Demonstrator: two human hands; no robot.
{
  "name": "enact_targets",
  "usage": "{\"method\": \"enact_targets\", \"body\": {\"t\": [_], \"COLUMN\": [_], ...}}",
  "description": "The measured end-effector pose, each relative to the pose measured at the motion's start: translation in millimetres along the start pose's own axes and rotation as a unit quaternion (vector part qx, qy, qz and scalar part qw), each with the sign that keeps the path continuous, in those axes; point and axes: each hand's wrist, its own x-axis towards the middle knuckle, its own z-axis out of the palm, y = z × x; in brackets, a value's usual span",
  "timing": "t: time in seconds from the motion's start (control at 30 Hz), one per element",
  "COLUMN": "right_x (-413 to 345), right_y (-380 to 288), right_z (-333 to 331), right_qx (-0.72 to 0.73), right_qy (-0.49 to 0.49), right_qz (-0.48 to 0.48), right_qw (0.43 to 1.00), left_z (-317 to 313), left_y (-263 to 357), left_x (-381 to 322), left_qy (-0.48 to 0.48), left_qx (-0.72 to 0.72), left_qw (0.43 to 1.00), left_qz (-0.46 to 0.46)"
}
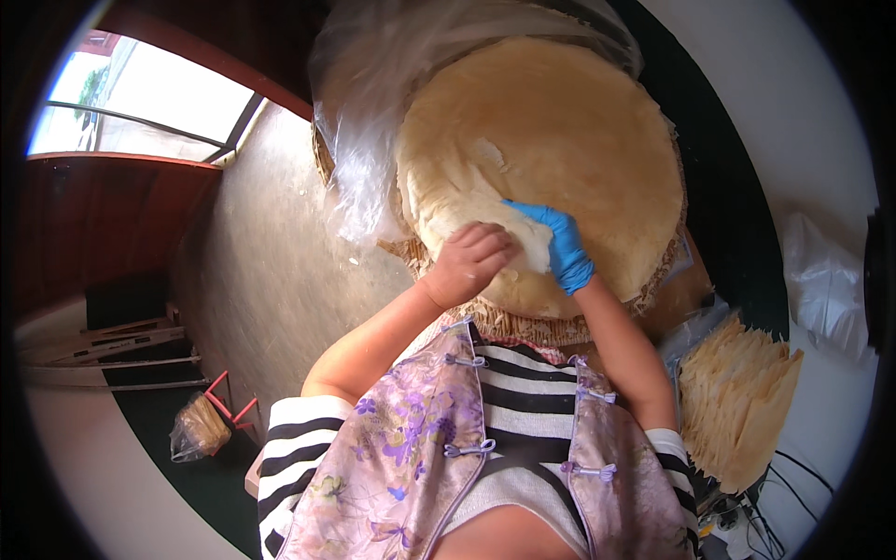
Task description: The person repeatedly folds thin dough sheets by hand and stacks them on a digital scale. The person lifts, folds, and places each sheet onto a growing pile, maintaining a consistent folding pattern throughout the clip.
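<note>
A tall stack of large, round, thin flatbread sheets (602,140) lies before me, tan on top. At its near left, the top sheet is wrinkled and lifted into a paler folded flap (535,241). My right hand (560,241), in a blue disposable glove, grips the right edge of this flap. My left hand (476,259) is bare, its fingers curled onto the flap's near side. Those fingertips are blurred and partly hidden. A small torn patch (492,154) shows on the sheet beyond both hands.
Clear plastic sheeting (364,175) drapes around the stack's left and far sides. Woven straw matting (518,322) shows beneath its near edge. Folded flatbread sheets (735,399) are piled at my right, near black cables (791,483). A bagged bundle (199,427) sits at lower left beside a red frame (231,402).
</note>
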Motion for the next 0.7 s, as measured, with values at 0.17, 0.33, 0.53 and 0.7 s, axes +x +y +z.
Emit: {"method": "enact_targets", "body": {"t": [0.17,0.33,0.53,0.7], "right_x": [18.9,26.7,36.7,48.0], "right_y": [-29.1,-42.4,-74.9,-112.2], "right_z": [-11.3,-14.2,-26.4,-43.7], "right_qx": [0.15,0.151,-0.051,-0.062], "right_qy": [0.038,0.022,0.016,0.051], "right_qz": [0.089,0.079,-0.11,-0.144], "right_qw": [0.984,0.985,0.993,0.986], "left_z": [5.4,26.2,47.8,64.6], "left_y": [12.4,26.6,16.3,-21.7], "left_x": [-9.4,3.1,3.3,17.3], "left_qy": [-0.095,-0.217,-0.343,-0.284], "left_qx": [0.012,0.027,0.014,-0.011], "left_qw": [0.993,0.976,0.906,0.902], "left_qz": [-0.068,0.019,-0.247,-0.326]}}
